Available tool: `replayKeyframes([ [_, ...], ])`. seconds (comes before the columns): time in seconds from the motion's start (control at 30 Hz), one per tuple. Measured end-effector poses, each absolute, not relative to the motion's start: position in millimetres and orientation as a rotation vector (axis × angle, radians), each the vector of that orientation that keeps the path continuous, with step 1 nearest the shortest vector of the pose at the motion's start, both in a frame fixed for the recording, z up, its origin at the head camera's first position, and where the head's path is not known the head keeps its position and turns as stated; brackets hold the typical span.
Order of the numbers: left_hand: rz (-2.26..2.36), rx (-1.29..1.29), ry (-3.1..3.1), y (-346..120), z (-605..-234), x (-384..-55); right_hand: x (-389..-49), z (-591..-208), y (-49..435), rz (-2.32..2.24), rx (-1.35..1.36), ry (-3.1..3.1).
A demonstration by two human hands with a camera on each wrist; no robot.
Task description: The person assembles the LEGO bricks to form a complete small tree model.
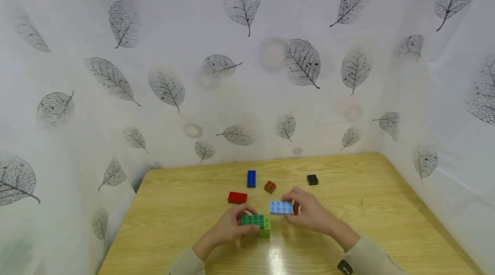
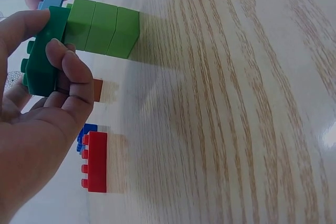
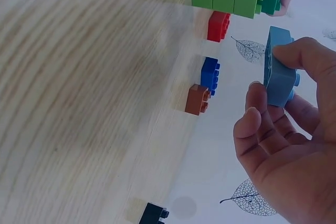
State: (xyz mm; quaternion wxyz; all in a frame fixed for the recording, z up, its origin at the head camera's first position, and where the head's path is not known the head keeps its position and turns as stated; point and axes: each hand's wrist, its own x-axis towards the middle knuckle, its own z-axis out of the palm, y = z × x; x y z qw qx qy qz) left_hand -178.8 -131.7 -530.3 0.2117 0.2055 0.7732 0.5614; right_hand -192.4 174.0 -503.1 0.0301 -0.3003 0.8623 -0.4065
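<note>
My left hand (image 1: pixel 233 224) grips a dark green brick (image 2: pixel 44 59) between thumb and fingers. That brick sits on top of a stack of light green bricks (image 2: pixel 102 27), overhanging it toward the left, and leaves one row of light green studs bare in the head view. The stack stands on the table. In my right hand (image 1: pixel 307 209) a light blue brick (image 1: pixel 281 208) is pinched at its right end, studs up, raised above the table. It is just right of the stack, level with the dark green brick, and a gap shows between them in the right wrist view.
Beyond the hands lie a red brick (image 1: pixel 237 197), a dark blue brick (image 1: pixel 251 178), a small brown brick (image 1: pixel 270 187) and a small black brick (image 1: pixel 312 179) on the wooden table (image 1: pixel 174 206). A white leaf-print curtain (image 1: pixel 255 103) hangs behind the table and along its sides.
</note>
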Motion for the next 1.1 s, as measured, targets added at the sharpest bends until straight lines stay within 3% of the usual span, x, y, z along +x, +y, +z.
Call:
replayKeyframes([
  [1.1,1.565,0.554,2.136,-130.9,-527.2,-177.7,-176.6,-504.9,161.7,-1.202,-0.976,2.524],
])
